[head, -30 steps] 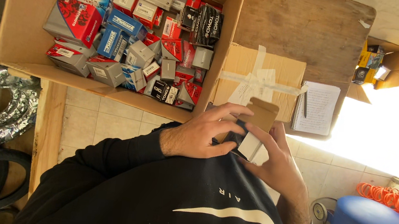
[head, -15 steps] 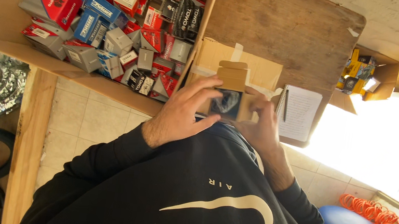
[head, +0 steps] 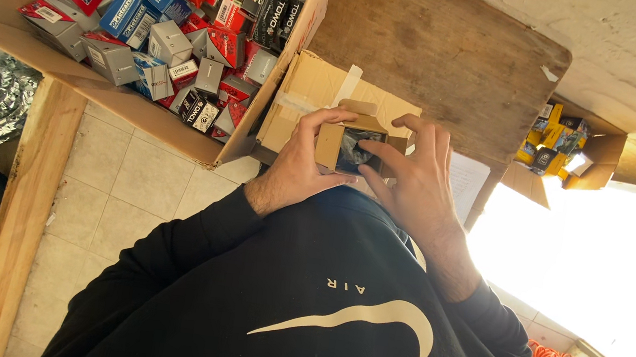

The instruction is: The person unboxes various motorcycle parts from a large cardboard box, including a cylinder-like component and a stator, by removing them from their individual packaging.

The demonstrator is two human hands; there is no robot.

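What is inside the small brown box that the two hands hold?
The small brown box is open; a dark, shiny item shows inside. Its kind is unclear, and the fingers cover part of it.

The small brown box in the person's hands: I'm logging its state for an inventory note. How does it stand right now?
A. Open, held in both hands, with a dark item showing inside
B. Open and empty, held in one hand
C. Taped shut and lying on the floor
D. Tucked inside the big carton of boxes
A: the small brown box sits between the left hand and the right hand, its flap up and a dark item showing inside.
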